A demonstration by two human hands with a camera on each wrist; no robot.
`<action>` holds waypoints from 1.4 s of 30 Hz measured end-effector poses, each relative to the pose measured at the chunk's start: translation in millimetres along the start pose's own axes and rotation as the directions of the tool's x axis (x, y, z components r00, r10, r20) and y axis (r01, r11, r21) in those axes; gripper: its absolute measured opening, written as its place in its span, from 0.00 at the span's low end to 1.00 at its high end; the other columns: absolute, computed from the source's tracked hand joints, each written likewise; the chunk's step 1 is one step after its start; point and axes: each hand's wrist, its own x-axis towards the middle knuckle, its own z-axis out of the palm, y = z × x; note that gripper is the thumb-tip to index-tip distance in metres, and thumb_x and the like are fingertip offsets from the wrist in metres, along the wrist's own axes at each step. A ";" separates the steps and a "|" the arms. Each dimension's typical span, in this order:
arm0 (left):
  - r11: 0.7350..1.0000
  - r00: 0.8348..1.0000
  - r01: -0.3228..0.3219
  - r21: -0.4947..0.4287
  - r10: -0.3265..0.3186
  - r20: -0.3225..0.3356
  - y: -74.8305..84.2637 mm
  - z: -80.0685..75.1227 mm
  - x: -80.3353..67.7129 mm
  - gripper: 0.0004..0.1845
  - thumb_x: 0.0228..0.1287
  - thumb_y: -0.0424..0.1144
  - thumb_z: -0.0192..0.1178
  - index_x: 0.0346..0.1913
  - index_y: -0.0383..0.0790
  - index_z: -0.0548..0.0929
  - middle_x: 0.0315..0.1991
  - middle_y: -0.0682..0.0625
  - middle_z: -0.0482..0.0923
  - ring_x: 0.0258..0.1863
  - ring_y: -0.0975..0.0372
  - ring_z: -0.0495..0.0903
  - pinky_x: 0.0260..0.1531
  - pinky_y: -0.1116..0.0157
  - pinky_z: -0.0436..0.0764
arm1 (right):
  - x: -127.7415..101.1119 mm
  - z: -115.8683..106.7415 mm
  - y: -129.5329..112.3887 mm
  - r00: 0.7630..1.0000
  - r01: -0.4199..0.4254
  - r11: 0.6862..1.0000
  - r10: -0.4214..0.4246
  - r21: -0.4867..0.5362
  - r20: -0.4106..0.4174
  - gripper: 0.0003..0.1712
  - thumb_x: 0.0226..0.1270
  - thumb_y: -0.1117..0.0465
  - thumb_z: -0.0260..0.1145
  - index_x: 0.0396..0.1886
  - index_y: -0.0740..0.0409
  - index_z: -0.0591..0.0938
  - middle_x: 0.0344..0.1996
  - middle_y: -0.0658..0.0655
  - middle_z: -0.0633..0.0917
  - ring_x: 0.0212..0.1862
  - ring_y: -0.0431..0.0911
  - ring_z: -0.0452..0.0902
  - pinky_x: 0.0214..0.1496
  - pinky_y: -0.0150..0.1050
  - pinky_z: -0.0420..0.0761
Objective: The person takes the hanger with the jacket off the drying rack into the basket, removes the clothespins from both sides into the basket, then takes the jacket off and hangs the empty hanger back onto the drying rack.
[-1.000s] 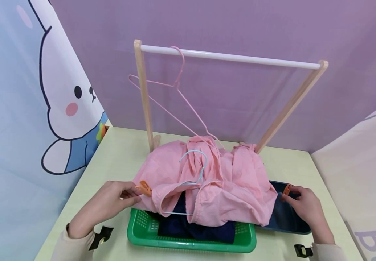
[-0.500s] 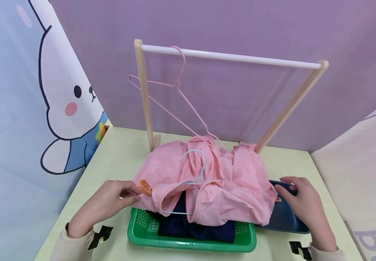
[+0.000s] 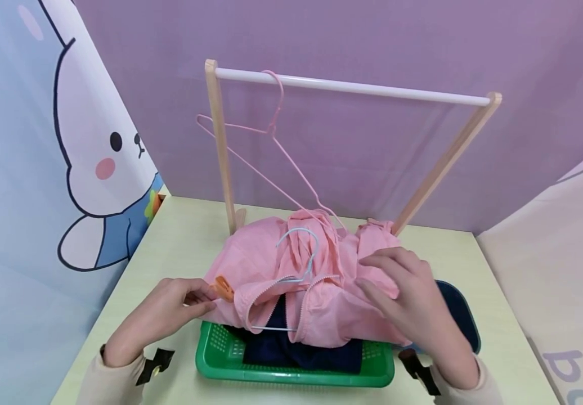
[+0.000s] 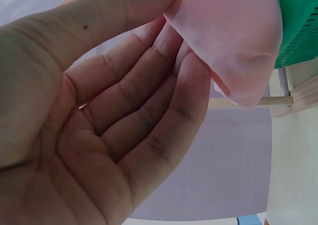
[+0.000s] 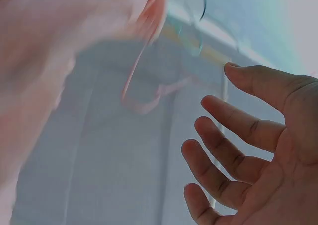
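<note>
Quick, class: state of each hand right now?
Left hand: pinches the orange clip at the pink jacket's edge.
Right hand: open, fingers spread over the jacket, holding nothing.

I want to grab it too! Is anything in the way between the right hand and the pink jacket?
Nothing visible. The right hand hovers open just above the pink jacket, fingers spread, with only air between them.

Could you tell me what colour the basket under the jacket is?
The basket is green, clearest in the head view.
</note>
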 end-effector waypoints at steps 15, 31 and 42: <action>1.000 1.000 -0.014 0.018 0.014 -0.005 0.1 0.2 0.0 0.04 0.63 0.35 0.69 0.38 0.49 0.88 0.29 0.65 0.81 0.29 0.71 0.79 0.32 0.68 0.81 | 59.9 91.4 -87.9 0.959 0.212 0.976 -0.200 -0.038 0.202 0.11 0.65 0.52 0.72 0.43 0.50 0.87 0.45 0.48 0.80 0.50 0.46 0.74 0.50 0.43 0.72; 1.000 1.000 -0.006 -0.009 0.006 0.015 0.7 0.7 -1.4 0.04 0.64 0.34 0.69 0.36 0.48 0.86 0.30 0.63 0.81 0.29 0.69 0.79 0.32 0.68 0.81 | 78.7 140.4 -102.5 0.937 0.245 0.944 -0.173 -0.222 0.302 0.10 0.65 0.47 0.70 0.40 0.45 0.87 0.46 0.48 0.80 0.46 0.45 0.73 0.39 0.38 0.70; 1.000 1.000 -0.019 -0.013 0.019 0.013 0.1 0.9 -2.2 0.05 0.64 0.32 0.68 0.38 0.47 0.87 0.30 0.63 0.82 0.30 0.70 0.80 0.31 0.69 0.81 | 83.5 147.1 -102.0 0.926 0.253 0.941 -0.168 -0.225 0.339 0.07 0.65 0.49 0.71 0.32 0.46 0.86 0.46 0.48 0.78 0.43 0.45 0.70 0.38 0.35 0.67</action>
